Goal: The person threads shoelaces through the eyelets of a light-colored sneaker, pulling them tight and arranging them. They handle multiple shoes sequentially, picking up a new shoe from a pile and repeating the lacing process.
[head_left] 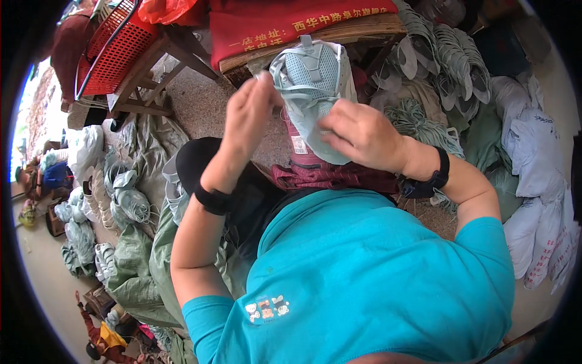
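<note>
A pale grey-green shoe upper [311, 68] with mesh panels stands over my lap, its opening away from me and its toe towards me. Pale shoelaces [300, 92] cross its front and loop off to the left side. My left hand [251, 112] is raised just left of the upper, fingertips pinched on a shoelace; a small white bit shows at the tips. At the upper's right, near the toe, my right hand [364, 133] has its fingers curled together. What they grip is hidden behind the fingers.
A wooden bench [315, 42] under a red cloth [254, 24] is just ahead. A red basket [124, 48] sits on a stool at left. Stacked shoe uppers [461, 64], lace bundles [418, 121] and white sacks [533, 158] lie right; green sacks [136, 261] lie left.
</note>
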A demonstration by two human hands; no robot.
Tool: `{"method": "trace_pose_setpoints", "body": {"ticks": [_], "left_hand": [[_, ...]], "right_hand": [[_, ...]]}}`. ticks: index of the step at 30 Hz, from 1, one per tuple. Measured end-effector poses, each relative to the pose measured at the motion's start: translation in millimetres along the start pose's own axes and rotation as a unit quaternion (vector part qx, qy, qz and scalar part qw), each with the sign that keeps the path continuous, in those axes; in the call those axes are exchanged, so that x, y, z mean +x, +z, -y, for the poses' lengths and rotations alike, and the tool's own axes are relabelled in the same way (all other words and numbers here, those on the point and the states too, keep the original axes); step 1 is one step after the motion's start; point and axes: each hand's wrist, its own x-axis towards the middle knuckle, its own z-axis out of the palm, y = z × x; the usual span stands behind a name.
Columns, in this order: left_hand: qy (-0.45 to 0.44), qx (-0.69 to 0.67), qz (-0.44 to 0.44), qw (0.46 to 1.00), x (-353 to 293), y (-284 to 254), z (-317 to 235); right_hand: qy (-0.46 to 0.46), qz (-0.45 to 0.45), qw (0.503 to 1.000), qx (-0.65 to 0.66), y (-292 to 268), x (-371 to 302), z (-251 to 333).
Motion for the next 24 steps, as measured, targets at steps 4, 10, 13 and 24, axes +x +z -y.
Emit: {"method": "trace_pose_setpoints", "body": {"ticks": [4, 10, 13, 24], "left_hand": [[0.006, -0.079, -0.011, 0.997, 11.0, -4.0, -26.0], [0.087, -0.084, -0.029, 0.992, 20.5, -3.4, -51.7], [0.15, -0.089, 0.029, 0.984, 18.8, -15.9, -95.4], [0.299, -0.16, 0.055, 0.939, -19.7, 18.7, -133.3]], "right_hand": [[0.026, -0.022, 0.999, -0.032, 7.2, 25.0, -5.6], [0.008, 0.041, 0.969, -0.245, 28.0, 44.9, -2.8], [-0.022, 0.014, 0.95, -0.311, 32.9, 45.2, -4.9], [-0.194, 0.004, 0.974, -0.117, 35.8, 18.7, -1.7]]}}
